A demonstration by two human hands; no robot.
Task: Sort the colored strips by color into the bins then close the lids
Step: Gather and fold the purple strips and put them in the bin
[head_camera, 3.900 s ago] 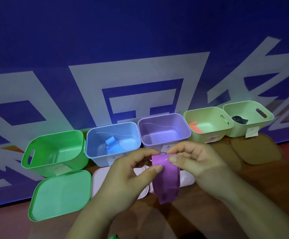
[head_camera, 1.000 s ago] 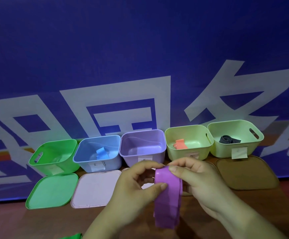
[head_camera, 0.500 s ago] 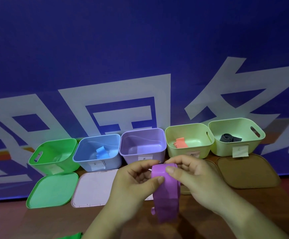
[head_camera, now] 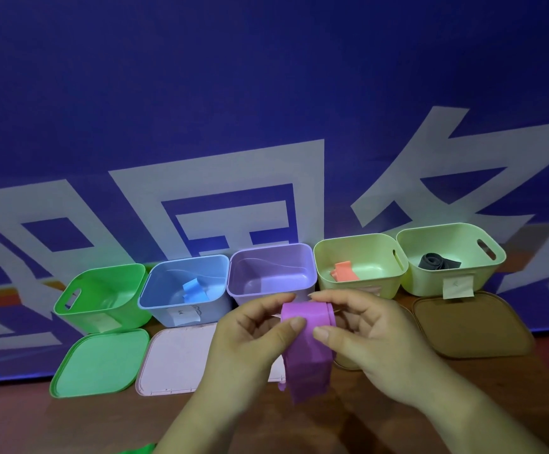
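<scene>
Purple strip (head_camera: 306, 355): held in the air above the counter (head_camera: 70, 424), just in front of the purple bin (head_camera: 243, 283). It is folded over at the top and its lower end hangs loose towards the counter.

Left hand (head_camera: 250, 342): fingers (head_camera: 294, 322) curled, thumb pressed on the strip's upper left face.
Right hand (head_camera: 374, 342): thumb and fingers pinch the strip's upper right edge.

Bins, in one row against the backdrop (head_camera: 266, 93), all with lids off:
- purple bin: nothing visible inside.
- blue bin (head_camera: 158, 306), touching its left side: one blue strip (head_camera: 194, 290); paper label (head_camera: 184, 314) on the front.
- green bin (head_camera: 66, 303), far left: no strip seen inside; a pale label on the front wall.
- yellow-green bin (head_camera: 358, 239), right of the purple one: one orange strip (head_camera: 345, 271).
- pale green bin (head_camera: 430, 283), far right: a dark grey strip (head_camera: 437, 262), folded or rolled, hard to tell which; paper tag (head_camera: 458, 286) on the front.

Lids flat on the counter in front of the row: green lid (head_camera: 99, 362) before the green bin, pinkish-white lid (head_camera: 178, 358) before the blue bin, brown lid (head_camera: 473, 326) before the pale green bin. A tan lid edge (head_camera: 345, 363) shows under the right hand, mostly hidden.

Counter: brown wood. Backdrop: deep blue banner with large white characters. A green scrap (head_camera: 135, 449) shows at the bottom edge of the view.
</scene>
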